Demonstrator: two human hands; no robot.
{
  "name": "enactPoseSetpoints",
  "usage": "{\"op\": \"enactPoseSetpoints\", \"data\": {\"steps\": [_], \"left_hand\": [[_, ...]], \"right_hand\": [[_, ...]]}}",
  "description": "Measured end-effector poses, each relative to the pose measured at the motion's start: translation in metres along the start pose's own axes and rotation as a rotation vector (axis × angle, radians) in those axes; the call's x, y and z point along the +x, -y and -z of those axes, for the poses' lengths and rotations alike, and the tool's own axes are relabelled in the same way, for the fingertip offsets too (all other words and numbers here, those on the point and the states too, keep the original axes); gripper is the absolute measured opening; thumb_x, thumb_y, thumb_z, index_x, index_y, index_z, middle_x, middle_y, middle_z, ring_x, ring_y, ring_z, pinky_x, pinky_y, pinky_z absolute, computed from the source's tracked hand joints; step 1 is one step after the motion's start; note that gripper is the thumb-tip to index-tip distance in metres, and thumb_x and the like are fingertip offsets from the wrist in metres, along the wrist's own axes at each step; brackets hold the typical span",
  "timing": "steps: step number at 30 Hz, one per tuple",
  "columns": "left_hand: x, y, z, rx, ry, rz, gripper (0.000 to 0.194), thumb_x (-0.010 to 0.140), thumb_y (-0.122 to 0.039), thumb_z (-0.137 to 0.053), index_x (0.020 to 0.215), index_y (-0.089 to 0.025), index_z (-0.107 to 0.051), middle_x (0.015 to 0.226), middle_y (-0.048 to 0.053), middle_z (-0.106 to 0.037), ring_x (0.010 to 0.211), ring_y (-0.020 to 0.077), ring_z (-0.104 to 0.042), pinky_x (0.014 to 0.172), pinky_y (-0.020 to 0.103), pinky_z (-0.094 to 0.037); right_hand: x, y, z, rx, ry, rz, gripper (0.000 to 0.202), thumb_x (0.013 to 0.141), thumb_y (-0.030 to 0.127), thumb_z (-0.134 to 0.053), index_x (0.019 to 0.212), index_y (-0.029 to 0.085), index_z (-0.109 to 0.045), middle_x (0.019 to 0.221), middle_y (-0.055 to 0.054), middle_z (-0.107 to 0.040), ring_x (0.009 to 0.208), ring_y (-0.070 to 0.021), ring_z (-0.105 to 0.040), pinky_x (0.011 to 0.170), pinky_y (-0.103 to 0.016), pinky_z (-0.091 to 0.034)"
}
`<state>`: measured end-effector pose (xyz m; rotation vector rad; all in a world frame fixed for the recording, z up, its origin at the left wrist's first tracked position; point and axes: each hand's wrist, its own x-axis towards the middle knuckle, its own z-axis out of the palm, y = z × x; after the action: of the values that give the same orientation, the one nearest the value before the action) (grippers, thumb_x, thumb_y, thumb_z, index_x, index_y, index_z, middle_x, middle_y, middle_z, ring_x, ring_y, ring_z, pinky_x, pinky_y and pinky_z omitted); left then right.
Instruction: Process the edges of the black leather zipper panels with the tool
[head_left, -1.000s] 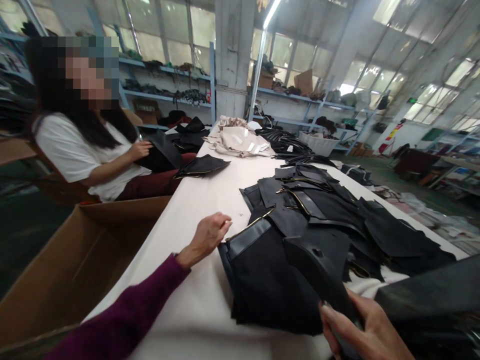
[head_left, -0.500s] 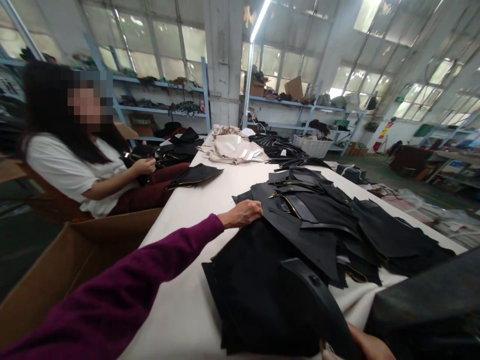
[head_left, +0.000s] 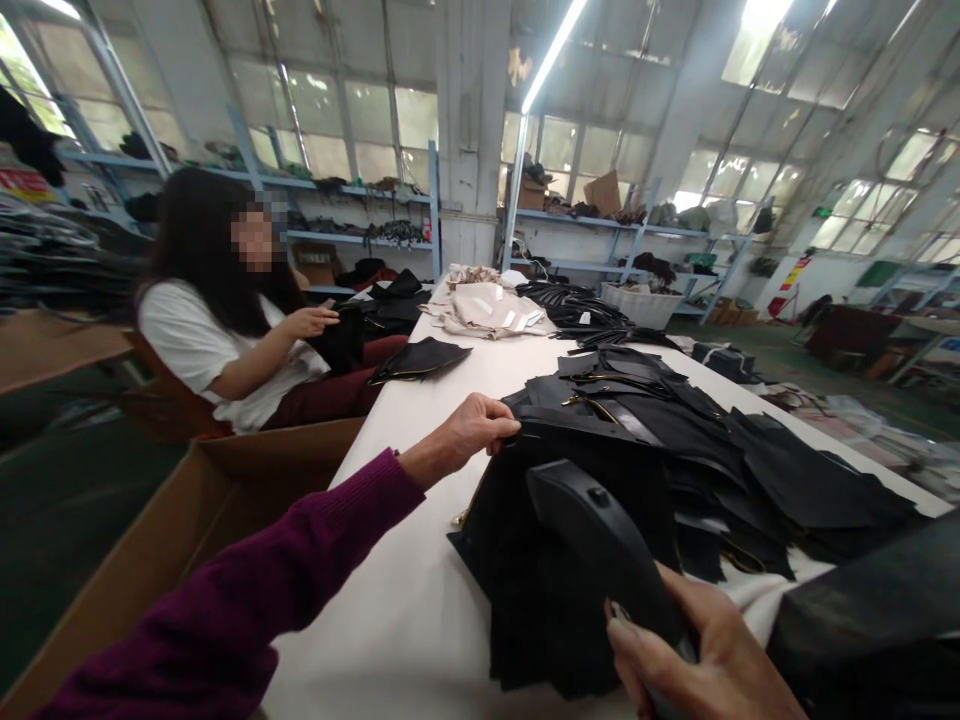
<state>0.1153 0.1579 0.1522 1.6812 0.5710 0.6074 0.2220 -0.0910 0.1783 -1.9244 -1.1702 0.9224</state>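
Observation:
My left hand point(head_left: 480, 430) reaches across the table and pinches the top edge of a black fabric panel point(head_left: 547, 590), which hangs down over the white tabletop. At the lower right, my right hand point(head_left: 697, 640) is wrapped round a long, curved black piece point(head_left: 592, 510) with a small raised stud near its rounded end; its exact kind is unclear. A small bit of metal shows by the right thumb. The curved piece lies in front of the panel. Beyond it, black zippered pieces point(head_left: 645, 410) are spread in an overlapping pile.
A seated co-worker point(head_left: 232, 310) handles black fabric at the left. An open cardboard box point(head_left: 202, 510) stands along the table's left side. Beige pieces point(head_left: 487, 310) and black straps point(head_left: 577, 305) lie at the far end. A dark surface point(head_left: 870, 590) juts in from the right.
The left hand has lifted the panel's edge slightly and drawn it towards me. The right hand and curved black piece have risen further into view. The whole view has shifted a little leftwards.

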Motion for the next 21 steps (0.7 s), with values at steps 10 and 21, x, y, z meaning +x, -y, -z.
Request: {"op": "enactPoseSetpoints", "data": {"steps": [10, 21], "left_hand": [[-0.023, -0.001, -0.012, -0.398, -0.011, 0.136, 0.019, 0.060, -0.019, -0.063, 0.050, -0.011, -0.049, 0.045, -0.004, -0.044, 0.038, 0.0033, -0.041, 0.038, 0.015, -0.027], [-0.029, -0.006, -0.018, -0.449, -0.003, 0.171, 0.019, 0.060, -0.014, -0.063, 0.049, -0.011, -0.047, 0.043, -0.004, -0.044, 0.037, 0.0033, -0.040, 0.037, 0.015, -0.027]], "right_hand": [[0.021, 0.022, 0.003, 0.074, -0.050, 0.196, 0.025, 0.083, 0.038, -0.052, 0.067, 0.019, -0.050, 0.047, 0.006, -0.053, 0.043, -0.0096, -0.049, 0.045, -0.020, -0.040], [0.009, 0.016, -0.006, 0.100, -0.021, 0.211, 0.020, 0.083, 0.033, -0.053, 0.069, 0.019, -0.051, 0.045, 0.007, -0.053, 0.040, -0.0094, -0.049, 0.042, -0.020, -0.040]]}}
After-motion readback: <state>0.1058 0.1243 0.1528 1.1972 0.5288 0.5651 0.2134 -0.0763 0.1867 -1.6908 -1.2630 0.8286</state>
